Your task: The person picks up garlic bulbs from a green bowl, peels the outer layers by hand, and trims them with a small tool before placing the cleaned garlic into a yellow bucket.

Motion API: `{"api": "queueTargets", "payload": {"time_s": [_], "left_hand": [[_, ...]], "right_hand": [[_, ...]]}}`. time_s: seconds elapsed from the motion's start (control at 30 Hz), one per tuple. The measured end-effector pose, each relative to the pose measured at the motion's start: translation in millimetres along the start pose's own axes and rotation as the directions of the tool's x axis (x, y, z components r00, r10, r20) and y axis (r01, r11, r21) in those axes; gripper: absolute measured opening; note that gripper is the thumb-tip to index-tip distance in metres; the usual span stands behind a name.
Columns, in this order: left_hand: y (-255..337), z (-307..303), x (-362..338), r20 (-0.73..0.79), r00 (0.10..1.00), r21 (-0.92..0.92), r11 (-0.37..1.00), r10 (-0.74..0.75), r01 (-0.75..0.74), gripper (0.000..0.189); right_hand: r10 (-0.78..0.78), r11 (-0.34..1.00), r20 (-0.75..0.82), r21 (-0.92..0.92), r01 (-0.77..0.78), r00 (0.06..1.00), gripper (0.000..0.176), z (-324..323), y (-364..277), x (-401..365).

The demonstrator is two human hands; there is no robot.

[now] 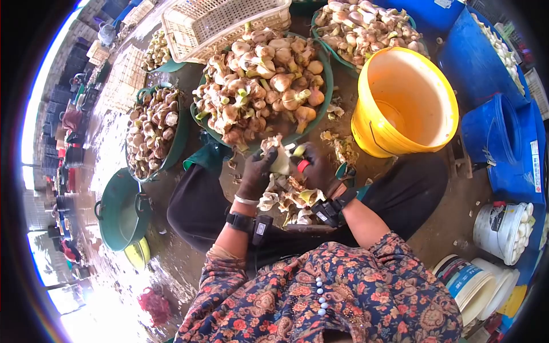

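Observation:
In my gloved left hand [258,170] is a pale garlic bulb [281,162], its papery skin partly stripped and ragged at the top. My gloved right hand [318,169] is closed close beside the bulb, and a small red object [303,166] shows at its fingers. Most of that object is hidden in the fist, so I cannot tell what it is. A short green-yellow stem [298,151] sticks out between the hands. Below them, loose garlic skins and trimmings [293,200] are heaped between my legs. Just ahead stands a green tub [327,86] piled with unpeeled garlic bulbs [266,80].
A yellow bucket [366,128] stands to the right of the tub. More garlic [153,132] fills a tub at left, near another green tub [108,220]. Beyond the pile lies a cream plastic crate [177,43]. White bulbs top a white bucket [492,228] at right, near blue containers [483,128].

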State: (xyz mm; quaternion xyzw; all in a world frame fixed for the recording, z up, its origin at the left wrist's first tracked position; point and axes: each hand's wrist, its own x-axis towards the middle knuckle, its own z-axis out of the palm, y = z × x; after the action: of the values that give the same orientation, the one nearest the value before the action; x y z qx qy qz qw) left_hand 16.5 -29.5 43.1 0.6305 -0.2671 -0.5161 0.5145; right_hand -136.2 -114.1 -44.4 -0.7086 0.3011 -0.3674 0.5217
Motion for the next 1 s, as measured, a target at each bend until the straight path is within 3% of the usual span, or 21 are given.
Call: {"api": "queueTargets", "payload": {"time_s": [0.03,0.07,0.1,0.13,0.17,0.2,0.27,0.3,0.33,0.4,0.43,0.47,0.53,0.57,0.63,0.67,0.73,0.77,0.87,0.93,1.0], "left_hand": [[8,-1,-7,0.012,0.998,0.042,0.997,0.066,-0.066,0.027],[11,-4,-12,0.028,0.991,0.083,0.988,0.128,-0.130,0.028],[12,-11,-19,0.136,0.976,0.058,0.982,0.173,-0.182,0.027],[9,-19,-31,0.136,0.957,0.207,0.937,0.258,-0.282,0.027],[7,-19,-47,0.096,0.958,0.020,0.962,0.269,-0.272,0.028],[10,-19,-58,0.057,0.961,-0.169,0.952,0.270,-0.257,0.030],[31,-34,-64,0.307,0.939,-0.207,0.974,0.156,-0.094,0.033],[45,-40,-60,0.466,0.883,-0.108,0.994,0.063,-0.014,0.039],[40,-47,-67,0.245,0.970,0.294,0.954,-0.008,-0.066,0.041],[57,-28,-38,0.513,0.846,0.634,0.728,-0.143,-0.261,0.043],[42,-25,-28,0.496,0.863,0.745,0.557,-0.096,-0.366,0.043],[34,-17,-19,0.498,0.861,0.744,0.559,-0.100,-0.365,0.043],[22,5,1,0.146,0.984,0.697,0.695,0.102,-0.176,0.042],[25,23,3,0.153,0.983,0.693,0.699,0.099,-0.179,0.042],[32,49,3,0.178,0.880,0.675,0.596,0.441,-0.435,0.035],[29,49,8,0.177,0.882,0.675,0.598,0.437,-0.432,0.035],[19,48,15,0.352,0.777,0.745,0.346,0.522,-0.570,0.030],[19,47,15,0.357,0.778,0.690,0.416,0.517,-0.593,0.027],[18,38,15,0.429,0.770,0.676,0.398,0.472,-0.621,0.023],[17,35,8,0.449,0.783,0.697,0.380,0.430,-0.608,0.014],[11,31,-1,0.463,0.839,0.833,0.181,0.287,-0.522,0.010]], "right_hand": [[0.305,0.905,-0.086,0.337,-0.261,0.948,0.023,-3,-11,1],[0.305,0.905,-0.091,0.337,-0.259,0.948,0.023,-11,-1,3],[0.483,0.699,-0.006,0.604,-0.382,0.876,0.023,-25,12,5],[0.613,0.403,0.131,0.797,-0.450,0.779,0.025,-33,24,7],[0.767,0.325,0.062,0.821,-0.470,0.639,0.027,-31,23,14],[0.768,0.325,0.056,0.825,-0.463,0.638,0.027,-33,21,17],[0.766,0.186,0.150,0.879,-0.438,0.625,0.026,-43,0,20],[0.704,0.234,0.223,0.823,-0.517,0.674,0.024,-47,13,14],[0.702,0.234,0.229,0.820,-0.522,0.675,0.024,-45,11,13],[0.692,0.146,0.274,0.853,-0.501,0.667,0.026,-36,4,15],[0.717,0.140,0.253,0.860,-0.490,0.649,0.028,-35,-22,20],[0.721,0.138,0.252,0.861,-0.490,0.646,0.028,-35,-15,18],[0.693,0.357,0.149,0.779,-0.516,0.705,0.029,-38,0,15],[0.698,0.360,0.142,0.778,-0.515,0.702,0.029,-41,-1,16],[0.751,0.520,0.000,0.617,-0.591,0.661,0.031,-42,-1,15],[0.753,0.517,0.001,0.617,-0.593,0.657,0.031,-40,-1,15],[0.576,0.741,-0.189,0.532,-0.411,0.795,0.034,-37,3,15],[0.555,0.766,-0.209,0.506,-0.397,0.805,0.035,-36,5,16],[0.473,0.854,-0.210,0.347,-0.388,0.856,0.035,-32,3,11],[0.531,0.796,-0.157,0.429,-0.427,0.833,0.036,-26,7,10],[0.556,0.805,-0.201,0.373,-0.461,0.807,0.034,-24,5,10]]}}
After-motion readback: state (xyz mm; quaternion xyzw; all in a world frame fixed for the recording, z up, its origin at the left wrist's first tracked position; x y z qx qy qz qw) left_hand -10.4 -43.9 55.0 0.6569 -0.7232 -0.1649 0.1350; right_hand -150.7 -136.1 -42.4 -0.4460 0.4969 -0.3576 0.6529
